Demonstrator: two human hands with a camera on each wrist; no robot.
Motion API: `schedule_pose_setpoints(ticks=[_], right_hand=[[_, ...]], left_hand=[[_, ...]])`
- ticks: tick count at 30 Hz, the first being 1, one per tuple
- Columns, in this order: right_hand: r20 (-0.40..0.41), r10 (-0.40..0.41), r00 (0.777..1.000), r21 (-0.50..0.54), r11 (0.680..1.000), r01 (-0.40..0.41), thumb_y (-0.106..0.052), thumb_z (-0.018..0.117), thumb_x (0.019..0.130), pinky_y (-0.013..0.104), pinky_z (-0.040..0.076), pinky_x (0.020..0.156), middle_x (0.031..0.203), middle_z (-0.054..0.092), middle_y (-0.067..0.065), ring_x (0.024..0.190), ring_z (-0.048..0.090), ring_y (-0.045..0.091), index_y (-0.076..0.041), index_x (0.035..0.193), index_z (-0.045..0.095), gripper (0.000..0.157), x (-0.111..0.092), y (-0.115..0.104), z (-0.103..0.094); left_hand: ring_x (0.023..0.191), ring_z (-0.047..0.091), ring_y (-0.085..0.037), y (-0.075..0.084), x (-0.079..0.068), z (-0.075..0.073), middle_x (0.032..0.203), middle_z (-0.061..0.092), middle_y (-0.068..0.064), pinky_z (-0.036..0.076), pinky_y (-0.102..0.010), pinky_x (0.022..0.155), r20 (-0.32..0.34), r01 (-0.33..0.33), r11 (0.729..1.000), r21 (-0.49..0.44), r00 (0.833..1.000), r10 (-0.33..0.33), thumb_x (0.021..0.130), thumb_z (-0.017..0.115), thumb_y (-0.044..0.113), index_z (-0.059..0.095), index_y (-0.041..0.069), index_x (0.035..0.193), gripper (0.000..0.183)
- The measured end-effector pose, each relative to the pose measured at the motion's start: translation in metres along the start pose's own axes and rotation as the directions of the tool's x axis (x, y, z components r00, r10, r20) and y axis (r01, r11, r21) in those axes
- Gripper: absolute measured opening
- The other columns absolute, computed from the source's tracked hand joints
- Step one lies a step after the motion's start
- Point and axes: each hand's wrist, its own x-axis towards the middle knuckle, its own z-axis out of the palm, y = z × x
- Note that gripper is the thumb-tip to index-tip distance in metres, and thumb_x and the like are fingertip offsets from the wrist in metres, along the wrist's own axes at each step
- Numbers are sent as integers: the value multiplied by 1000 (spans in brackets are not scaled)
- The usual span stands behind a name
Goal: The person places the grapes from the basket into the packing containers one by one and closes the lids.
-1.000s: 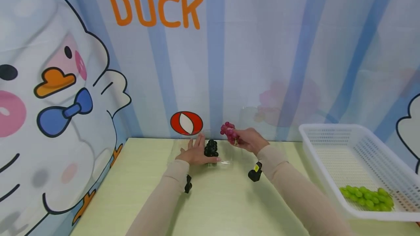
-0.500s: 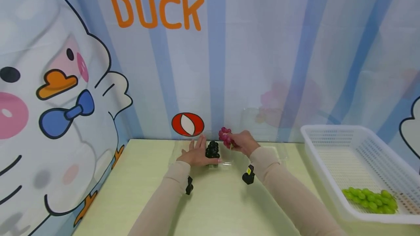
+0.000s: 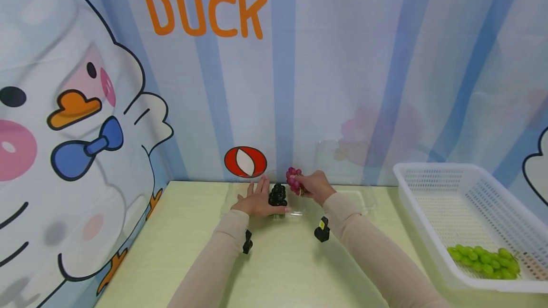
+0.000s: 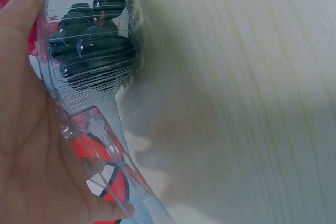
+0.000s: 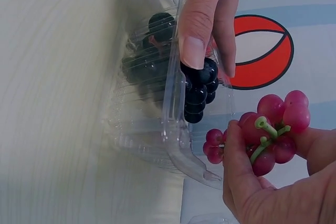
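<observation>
My right hand [image 3: 317, 187] pinches a bunch of pink-red grapes [image 3: 294, 180] above a clear plastic box [image 3: 295, 213]. In the right wrist view its green stem faces the camera, and the bunch is beside the box's rim [image 5: 172, 98]. A bunch of black grapes [image 3: 278, 195] lies inside the box, seen through the ridged wall in the left wrist view. My left hand [image 3: 255, 201] rests spread on the box, its fingers mostly straight. Its thumb [image 5: 194, 51] lies at the near rim, beside the black grapes.
A white slotted basket [image 3: 421, 232] stands at the right with a bunch of green grapes [image 3: 484, 261] in it. More clear plastic [image 3: 355, 197] lies on the table right of the box. A printed curtain [image 3: 334, 61] hangs behind the table.
My right hand has moved left and slightly down with the pink-red grapes, closer to the box. My left hand keeps its place on the box.
</observation>
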Motion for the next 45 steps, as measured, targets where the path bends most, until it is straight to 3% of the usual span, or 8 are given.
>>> schedule_pose_setpoints(ticks=[16, 23, 29, 37, 40, 45], right_hand=[[-14, -4, 1000, -19, 1000, 4, -24, 73, 86, 39, 56, 80, 104, 64, 17, 72, 68, 16, 8, 120, 53, 51, 0, 4, 6], [-37, 0, 999, -70, 998, -3, -29, 75, 85, 35, 58, 75, 101, 60, 13, 73, 62, 14, 6, 118, 53, 53, 2, 5, 9], [-73, -8, 997, -146, 989, -3, -29, 74, 85, 39, 57, 79, 103, 60, 12, 72, 62, 15, 4, 112, 55, 46, 6, 7, 15], [-107, -59, 992, -276, 961, 27, -29, 73, 84, 38, 58, 76, 97, 64, 13, 69, 64, 17, 2, 106, 58, 40, 4, 8, 19], [-104, -114, 988, -337, 939, 73, -29, 73, 84, 33, 56, 65, 86, 65, 9, 65, 61, 15, -1, 93, 62, 32, 1, 10, 19], [-91, -226, 970, -456, 875, 161, -29, 76, 81, 25, 42, 48, 64, 63, 4, 56, 56, 14, -6, 69, 64, 28, -3, 13, 21]], left_hand=[[146, -1, -43, 1, -1, 0, 162, -10, -1, 12, -76, 103, 0, 6, 1000, 10, 1000, -6, 64, 48, 90, -5, 17, 156, 128], [146, -2, -43, 1, -2, 0, 162, -10, -1, 12, -77, 103, -1, 1, 1000, 17, 1000, -1, 65, 48, 90, -4, 18, 156, 128], [146, -2, -43, 1, -1, 0, 162, -10, 0, 12, -78, 102, -1, -3, 1000, 14, 1000, 3, 65, 49, 90, -3, 17, 156, 127], [146, -1, -43, -1, 4, 3, 162, -10, -1, 12, -78, 101, 4, 1, 1000, 16, 1000, -1, 64, 47, 91, -3, 17, 156, 128], [146, -1, -43, -1, 4, 3, 162, -11, 0, 12, -78, 102, 3, 2, 1000, 18, 1000, -2, 65, 47, 91, -3, 17, 156, 128], [147, -2, -42, -1, 2, 2, 162, -12, 1, 11, -77, 103, 4, 1, 1000, 21, 1000, -2, 66, 46, 91, -4, 18, 156, 126]])
